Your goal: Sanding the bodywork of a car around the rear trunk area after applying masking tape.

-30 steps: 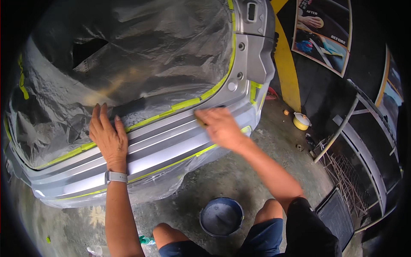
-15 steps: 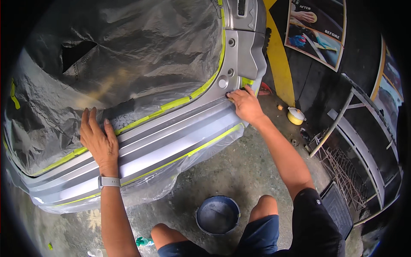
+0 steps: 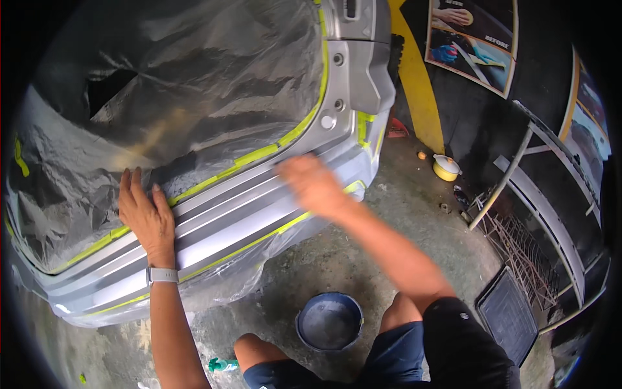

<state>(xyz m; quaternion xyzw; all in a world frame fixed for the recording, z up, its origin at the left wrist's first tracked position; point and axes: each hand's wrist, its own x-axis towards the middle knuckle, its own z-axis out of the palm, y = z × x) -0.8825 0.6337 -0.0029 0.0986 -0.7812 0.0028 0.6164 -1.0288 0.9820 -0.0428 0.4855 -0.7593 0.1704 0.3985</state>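
Note:
In front of me is the grey rear end of a car body (image 3: 214,243), its opening covered with wrinkled plastic sheeting (image 3: 214,97) edged in yellow-green masking tape (image 3: 256,155). My left hand (image 3: 148,217) lies open on the plastic and taped edge, fingers spread, a pale-banded watch (image 3: 162,275) on its wrist. Over the ridged grey sill my right hand (image 3: 312,185) is smeared by motion. Its fingers look curled down against the surface; whatever is under them is hidden. A second tape line (image 3: 259,238) runs along the lower panel, with clear plastic (image 3: 243,282) hanging below.
A dark blue basin (image 3: 330,322) stands on the concrete floor between my knees. To the right are a yellow pot (image 3: 446,168), a metal frame (image 3: 499,175), a black tray-like panel (image 3: 508,314) and posters (image 3: 473,42) on a dark wall. A green bottle (image 3: 222,365) lies near my left knee.
My right hand has swept left along the sill from the right corner, where a small dark and yellowish piece showed at its fingertips. My left hand stays on the taped edge.

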